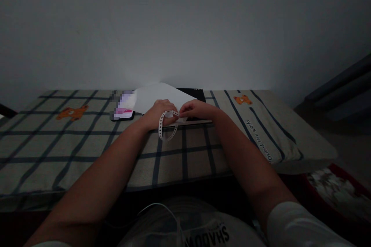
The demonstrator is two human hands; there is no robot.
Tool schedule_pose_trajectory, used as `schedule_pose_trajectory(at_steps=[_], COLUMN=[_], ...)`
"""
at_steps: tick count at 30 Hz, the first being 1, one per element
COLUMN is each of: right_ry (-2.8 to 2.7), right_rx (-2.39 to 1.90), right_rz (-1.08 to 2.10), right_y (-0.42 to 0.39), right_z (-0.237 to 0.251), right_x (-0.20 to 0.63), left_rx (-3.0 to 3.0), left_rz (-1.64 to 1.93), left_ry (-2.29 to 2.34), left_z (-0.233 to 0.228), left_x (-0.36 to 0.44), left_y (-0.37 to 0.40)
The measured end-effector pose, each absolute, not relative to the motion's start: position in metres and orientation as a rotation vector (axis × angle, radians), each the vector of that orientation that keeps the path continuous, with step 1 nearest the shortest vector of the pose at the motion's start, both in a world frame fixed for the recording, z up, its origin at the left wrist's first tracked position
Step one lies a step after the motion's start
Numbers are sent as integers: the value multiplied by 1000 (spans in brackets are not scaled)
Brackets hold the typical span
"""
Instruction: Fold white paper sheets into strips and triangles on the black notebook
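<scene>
Both hands meet over the near edge of a white sheet of paper (158, 98) that lies on a checked cloth (87, 142) covering the table. The left hand (158, 114) and the right hand (195, 110) each pinch a white strip with holes (167, 127), which loops between them and hangs down just in front of the paper's near edge. Under the paper, at its right, a dark flat board (197, 94) shows, partly hidden by the right hand. Just left of the paper lies a phone (123, 110), close to the left hand but not touching it. Orange bear prints (72, 112) mark the cloth on both sides, well apart from the hands, and a white cord (162, 208) lies across the person's lap
</scene>
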State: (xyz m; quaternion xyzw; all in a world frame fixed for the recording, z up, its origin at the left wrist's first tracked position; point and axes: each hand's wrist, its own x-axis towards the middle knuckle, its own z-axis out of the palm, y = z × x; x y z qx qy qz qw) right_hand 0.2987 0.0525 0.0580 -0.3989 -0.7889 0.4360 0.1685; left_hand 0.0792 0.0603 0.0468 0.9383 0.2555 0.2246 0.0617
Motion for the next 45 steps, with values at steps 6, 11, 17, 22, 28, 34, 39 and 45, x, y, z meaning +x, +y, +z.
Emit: schedule_pose_trajectory(at_steps=[6, 11, 17, 22, 28, 34, 39, 45], right_ry=[-2204, -2238, -2149, -2006, -1992, -2141, -2184, -2124], right_rx=[-1149, -1067, -1043, -1008, -1222, -1432, -1509, -1541], right_rz=[1298, 1220, 1220, 1217, 1080, 797, 634, 426], right_y=[54, 55, 51, 59, 67, 72, 74, 79], right_z=[55, 55, 61, 59, 54, 48, 47, 41], right_x=[301, 300, 304, 306, 313, 326, 333, 336], left_rx=[2827, 2822, 2791, 2631, 2587, 2665, 2763, 2811], left_rz=[696, 709, 742, 850, 797, 811, 698, 474], left_ry=[803, 758, 888, 902, 727, 803, 1071, 953], left_z=[48, 48, 47, 45, 41, 45, 37, 25], left_x=[80, 80, 82, 86, 96, 87, 77, 78], left_y=[58, 58, 59, 54, 46, 51, 64, 71])
